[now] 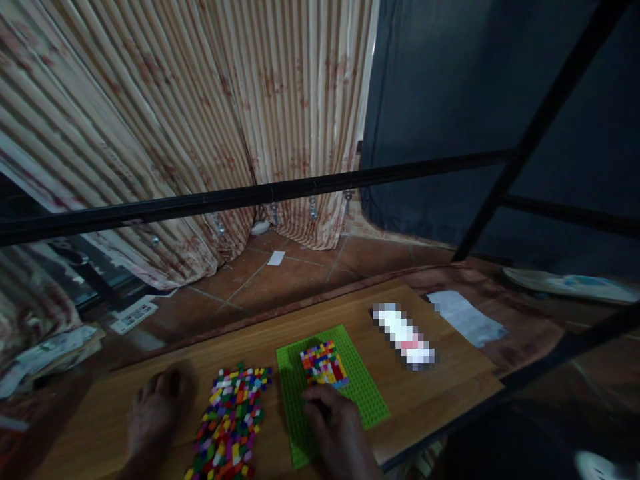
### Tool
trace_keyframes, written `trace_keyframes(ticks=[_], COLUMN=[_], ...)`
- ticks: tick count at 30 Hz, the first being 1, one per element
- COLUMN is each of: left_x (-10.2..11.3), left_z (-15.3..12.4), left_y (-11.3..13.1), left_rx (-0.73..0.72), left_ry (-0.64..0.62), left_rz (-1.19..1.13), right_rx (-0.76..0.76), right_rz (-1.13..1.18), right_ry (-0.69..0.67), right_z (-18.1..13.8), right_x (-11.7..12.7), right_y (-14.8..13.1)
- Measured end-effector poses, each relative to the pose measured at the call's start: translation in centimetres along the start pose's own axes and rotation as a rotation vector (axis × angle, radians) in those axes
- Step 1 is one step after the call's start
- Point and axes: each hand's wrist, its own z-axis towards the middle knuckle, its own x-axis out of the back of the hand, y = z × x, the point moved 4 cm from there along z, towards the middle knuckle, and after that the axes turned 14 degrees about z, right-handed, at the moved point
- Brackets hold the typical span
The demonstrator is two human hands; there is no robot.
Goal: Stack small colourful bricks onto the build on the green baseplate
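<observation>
A green studded baseplate [367, 393] lies on the wooden board, with a block of many-coloured toy bricks [323, 363] built up on its upper part. My right hand [336, 420] is over the plate, at the near edge of the built bricks. Its fingers are curled together, and whatever they hold is hidden. To the left of the plate spreads a long pile of loose coloured bricks [233, 420]. My left hand [157, 407] rests on the board left of that pile, apart from it, its fingers bent and partly in shadow.
A lit, blurred-out phone-like object [404, 335] lies right of the plate on the wooden board [240, 343]. Beyond it is a white sheet [467, 317] on brown cloth. A dark metal rail [250, 195] crosses in front of patterned curtains [190, 120].
</observation>
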Motion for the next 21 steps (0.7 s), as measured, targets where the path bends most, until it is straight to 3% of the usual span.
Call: trace_keyframes(ticks=[5,12,21], left_x=[0.5,-0.1,-0.4], left_z=[-0.4,-0.7,-0.7], left_y=[0.4,0.4,0.3], left_rx=[0.053,0.034,0.046], left_ry=[-0.055,0.047,0.034], left_rz=[0.029,0.029,0.002], right_rx=[0.003,0.159,0.224], right_rz=[-0.015,-0.168,-0.365], right_ry=[0.039,0.180,0.143], right_z=[0.5,2.0,3.9], right_x=[1.3,4.0,2.5], right_y=[-0.6,-1.0,0.3])
